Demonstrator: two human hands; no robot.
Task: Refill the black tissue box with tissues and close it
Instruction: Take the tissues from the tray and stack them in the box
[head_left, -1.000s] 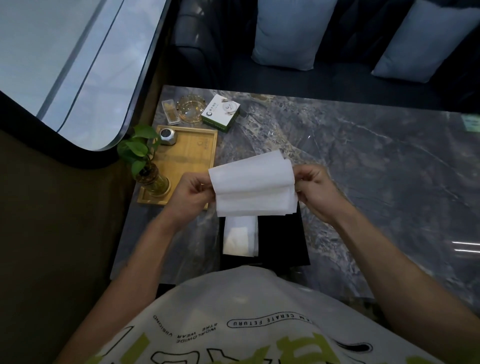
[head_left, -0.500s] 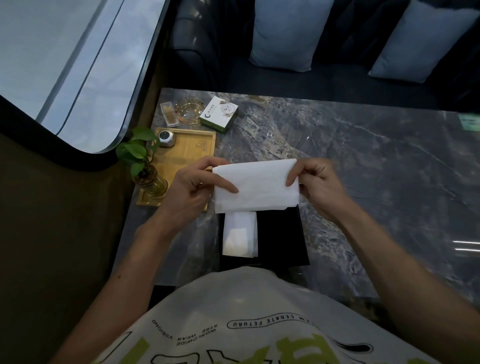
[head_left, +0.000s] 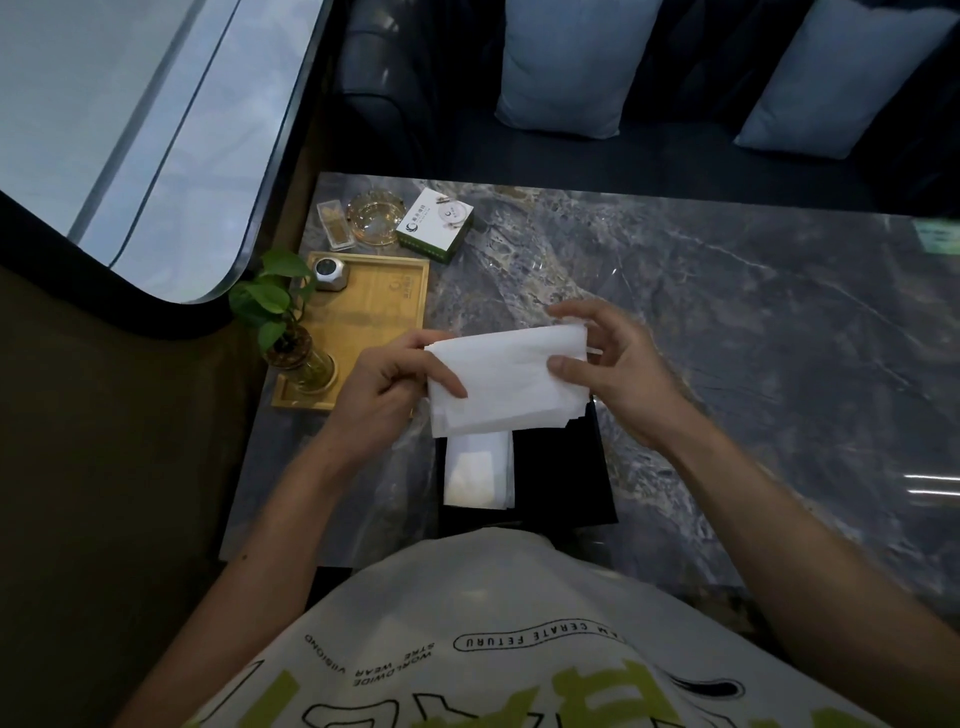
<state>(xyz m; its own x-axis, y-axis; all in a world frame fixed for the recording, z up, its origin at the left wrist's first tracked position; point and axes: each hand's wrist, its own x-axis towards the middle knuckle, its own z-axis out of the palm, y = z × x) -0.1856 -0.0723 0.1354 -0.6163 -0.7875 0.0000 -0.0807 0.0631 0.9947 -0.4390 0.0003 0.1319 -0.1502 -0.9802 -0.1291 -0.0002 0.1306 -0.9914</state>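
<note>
head view is showing both hands gripping one stack of tissues (head_left: 506, 384), left hand (head_left: 387, 382) and right hand (head_left: 610, 371) pinching its ends, long axis running left to right, hovering just above one open black box (head_left: 563, 470) on the surface (head_left: 753, 322); one tissue wad (head_left: 478, 470) is lying inside.

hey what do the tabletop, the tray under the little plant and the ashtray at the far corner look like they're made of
The grey veined tabletop looks like polished marble or a marble-look slab: pale veins, glossy light streaks. The flat yellow-brown rectangular tray looks like bamboo or light wood, matte, with a raised rim. The round amber-tinted ashtray looks like thick glass; it is see-through and glints.
</note>
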